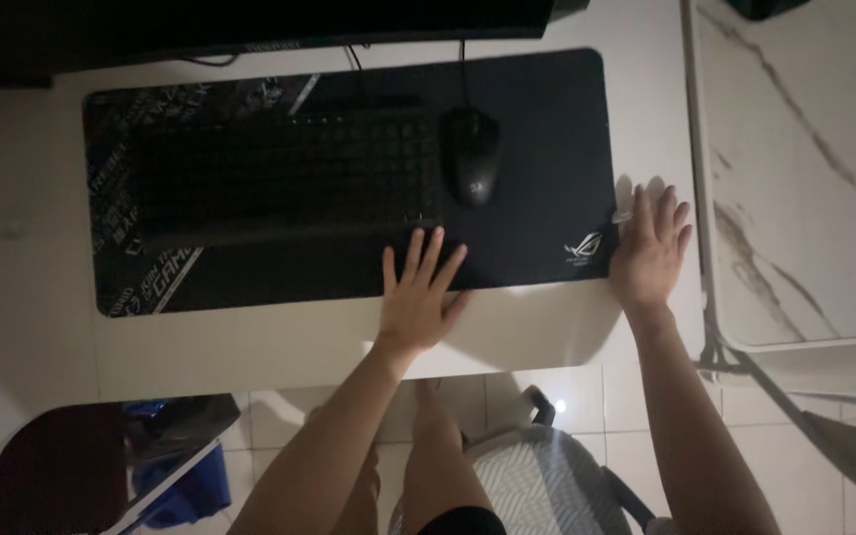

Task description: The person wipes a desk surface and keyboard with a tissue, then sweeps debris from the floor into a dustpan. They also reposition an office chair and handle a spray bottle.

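Hands, left hand [416, 297] and right hand [649, 250], lie spread flat on black desk mat [537, 149] (white corner emblem [583, 247]).

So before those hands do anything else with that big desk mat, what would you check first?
1. Left hand flat on the mat's front edge: ok.
2. Right hand flat at the mat's right edge: ok.
3. Both hands empty: ok.
4. Mouse and keyboard off the mat: not ok, both sit on it.
5. Mouse cable free: cannot tell, too dark.
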